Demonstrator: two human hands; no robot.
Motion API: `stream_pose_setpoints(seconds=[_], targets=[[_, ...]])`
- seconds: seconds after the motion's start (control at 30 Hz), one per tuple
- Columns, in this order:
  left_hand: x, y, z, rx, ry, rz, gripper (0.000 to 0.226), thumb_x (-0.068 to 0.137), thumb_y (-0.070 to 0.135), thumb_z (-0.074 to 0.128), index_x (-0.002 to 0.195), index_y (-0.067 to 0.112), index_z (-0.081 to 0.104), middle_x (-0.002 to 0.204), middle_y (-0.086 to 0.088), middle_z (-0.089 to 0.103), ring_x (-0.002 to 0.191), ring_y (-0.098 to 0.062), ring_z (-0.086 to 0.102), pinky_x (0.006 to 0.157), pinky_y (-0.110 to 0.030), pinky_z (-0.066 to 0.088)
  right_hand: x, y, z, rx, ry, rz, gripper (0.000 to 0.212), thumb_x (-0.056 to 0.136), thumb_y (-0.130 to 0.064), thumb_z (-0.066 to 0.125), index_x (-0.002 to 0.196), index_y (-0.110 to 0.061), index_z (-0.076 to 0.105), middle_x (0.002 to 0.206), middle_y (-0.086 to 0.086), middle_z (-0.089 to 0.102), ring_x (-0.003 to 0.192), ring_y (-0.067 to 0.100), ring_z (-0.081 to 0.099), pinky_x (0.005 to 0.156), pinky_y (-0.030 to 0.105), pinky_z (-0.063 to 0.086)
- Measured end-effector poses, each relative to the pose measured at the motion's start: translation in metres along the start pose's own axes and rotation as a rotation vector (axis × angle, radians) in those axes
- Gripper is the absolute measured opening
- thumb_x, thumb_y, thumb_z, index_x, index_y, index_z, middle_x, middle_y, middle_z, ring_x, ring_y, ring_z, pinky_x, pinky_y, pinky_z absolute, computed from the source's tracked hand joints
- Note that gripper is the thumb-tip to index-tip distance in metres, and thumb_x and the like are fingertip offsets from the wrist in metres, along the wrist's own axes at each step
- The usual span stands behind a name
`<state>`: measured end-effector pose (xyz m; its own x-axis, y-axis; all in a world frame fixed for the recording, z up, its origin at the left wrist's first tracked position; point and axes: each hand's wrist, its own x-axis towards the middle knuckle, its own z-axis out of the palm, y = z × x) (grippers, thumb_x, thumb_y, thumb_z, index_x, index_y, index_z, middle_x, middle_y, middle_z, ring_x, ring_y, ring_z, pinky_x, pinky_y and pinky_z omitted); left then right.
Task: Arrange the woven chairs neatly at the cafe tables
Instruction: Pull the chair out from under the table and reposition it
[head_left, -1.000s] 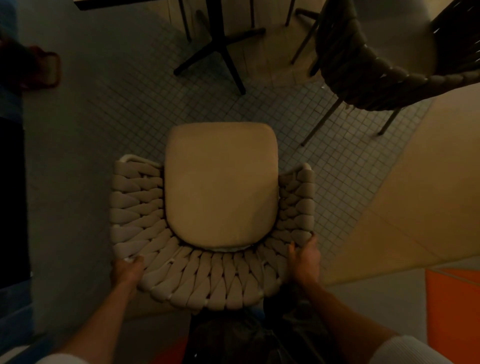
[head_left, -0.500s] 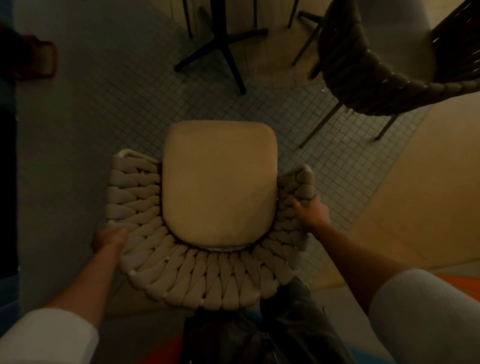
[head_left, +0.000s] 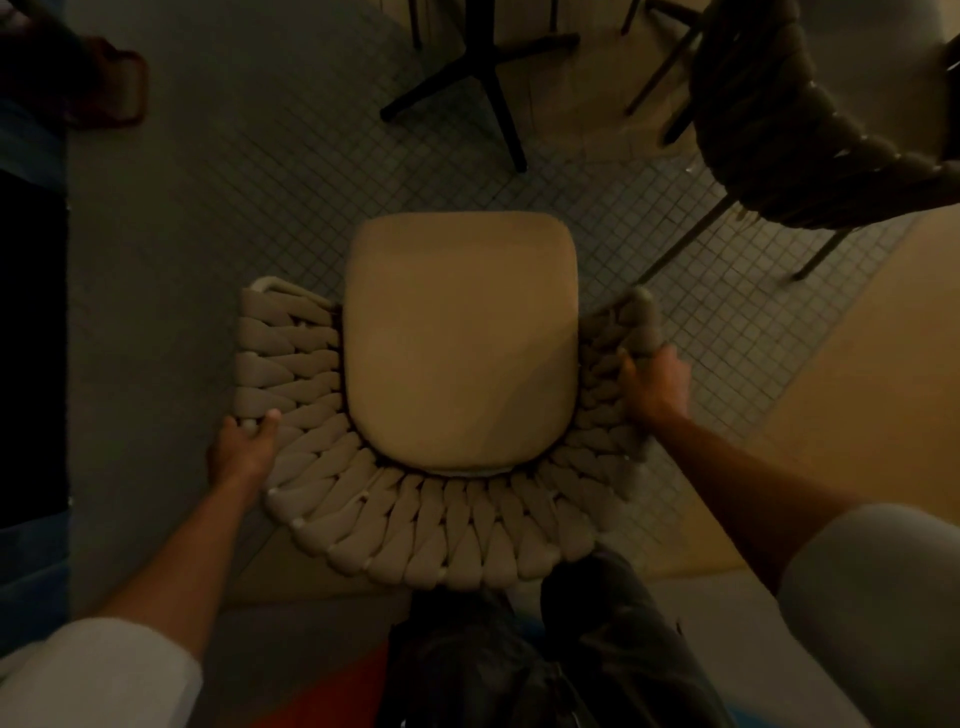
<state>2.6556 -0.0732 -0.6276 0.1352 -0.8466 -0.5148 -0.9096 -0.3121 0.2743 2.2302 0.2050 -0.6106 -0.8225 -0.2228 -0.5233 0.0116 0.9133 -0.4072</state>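
Left hand (head_left: 240, 451) and right hand (head_left: 655, 387) each close around the padded, braided arms of a pale woven chair (head_left: 415, 519) with a smooth rounded-square cushion (head_left: 462, 338), standing on small-tiled floor (head_left: 291, 171); beyond, black table base (head_left: 467, 78) and darker woven chair (head_left: 810, 130).

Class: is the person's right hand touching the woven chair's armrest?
Touching. The head view shows the right hand wrapped over the woven rim of the chair, its fingers pressed into the weave with no gap.

Thick woven rope chair (head_left: 415, 530), matt cloth cushion (head_left: 462, 338), small-tiled floor (head_left: 260, 156).
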Motion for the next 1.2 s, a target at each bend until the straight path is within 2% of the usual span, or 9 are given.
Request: stream_pose_setpoints(seconds=[0.3,0.43,0.6,0.73,0.83,0.97,1.07,1.13,1.2], targets=[[-0.001,0.000,-0.010,-0.079,-0.054,0.019,0.056,0.086,0.045,0.072,0.122,0.005,0.058,0.128,-0.025,0.063,0.115,-0.042,0.061,0.097,-0.051,0.051,0.016,-0.049,-0.007,-0.072,-0.115,-0.062,0.058,0.093,-0.019,0.061,0.142,-0.001,0.034,0.136,0.022,0.054,0.121,0.039,0.057,0.085,0.039,0.047],[-0.008,-0.001,-0.009,0.003,-0.019,0.052,0.052,0.090,0.032,0.074,0.127,0.001,0.054,0.132,-0.029,0.059,0.120,-0.046,0.057,0.101,-0.051,0.047,-0.015,-0.030,-0.007,-0.094,-0.092,-0.229,0.082,0.090,-0.023,0.062,0.158,-0.013,0.016,0.159,0.015,0.029,0.140,0.033,0.040,0.109,0.047,0.043],[-0.040,-0.012,-0.003,0.009,0.079,0.189,0.064,0.092,0.017,0.068,0.146,0.002,0.037,0.144,-0.029,0.048,0.128,-0.047,0.050,0.106,-0.052,0.043,-0.050,-0.002,0.008,-0.576,0.023,-0.693,0.057,0.091,-0.031,0.059,0.142,-0.008,0.047,0.165,0.017,0.017,0.154,0.038,0.010,0.121,0.058,0.024],[-0.076,-0.025,0.001,0.163,0.137,0.417,0.084,0.086,0.012,0.068,0.157,0.010,0.023,0.160,-0.024,0.024,0.142,-0.045,0.032,0.112,-0.055,0.038,-0.083,-0.002,0.034,-0.702,-0.303,-0.925,0.058,0.096,-0.046,0.049,0.142,-0.010,0.051,0.158,0.015,0.038,0.150,0.033,0.028,0.117,0.053,0.033],[-0.097,-0.037,0.003,0.322,0.140,0.606,0.068,0.088,0.032,0.069,0.146,0.006,0.044,0.167,-0.017,0.013,0.149,-0.042,0.024,0.113,-0.055,0.034,-0.103,0.001,0.054,-0.727,-0.477,-1.206,0.064,0.094,-0.061,0.044,0.132,-0.011,0.058,0.137,0.013,0.059,0.130,0.033,0.052,0.110,0.046,0.041],[-0.121,-0.053,0.013,0.515,-0.022,0.837,0.083,0.089,0.076,0.043,0.126,0.006,0.066,0.144,-0.014,0.057,0.143,-0.032,0.041,0.121,-0.060,0.020,-0.120,0.013,0.072,-0.873,-0.655,-1.413,0.081,0.085,-0.083,0.039,0.121,-0.013,0.058,0.118,0.008,0.063,0.108,0.030,0.059,0.099,0.043,0.046],[-0.131,-0.063,0.021,0.637,-0.170,0.968,0.097,0.071,0.093,0.051,0.125,0.015,0.070,0.134,-0.004,0.064,0.132,-0.026,0.054,0.121,-0.063,0.016,-0.117,0.026,0.077,-1.085,-0.822,-1.389,0.090,0.075,-0.088,0.044,0.125,-0.013,0.052,0.122,0.009,0.060,0.106,0.032,0.058,0.095,0.046,0.047],[-0.127,-0.063,0.027,0.723,-0.278,1.042,0.100,0.067,0.094,0.054,0.128,0.017,0.067,0.133,-0.002,0.064,0.127,-0.026,0.057,0.118,-0.061,0.025,-0.111,0.030,0.071,-1.214,-0.844,-1.318,0.084,0.078,-0.075,0.057,0.132,-0.011,0.048,0.127,0.011,0.058,0.108,0.034,0.059,0.094,0.046,0.047],[-0.119,-0.059,0.037,0.742,-0.354,1.131,0.082,0.066,0.067,0.078,0.133,0.023,0.060,0.128,0.000,0.066,0.121,-0.026,0.062,0.114,-0.052,0.031,-0.105,0.035,0.062,-1.263,-0.795,-1.287,0.068,0.088,-0.056,0.061,0.135,-0.009,0.047,0.127,0.014,0.059,0.108,0.037,0.061,0.091,0.046,0.046]])
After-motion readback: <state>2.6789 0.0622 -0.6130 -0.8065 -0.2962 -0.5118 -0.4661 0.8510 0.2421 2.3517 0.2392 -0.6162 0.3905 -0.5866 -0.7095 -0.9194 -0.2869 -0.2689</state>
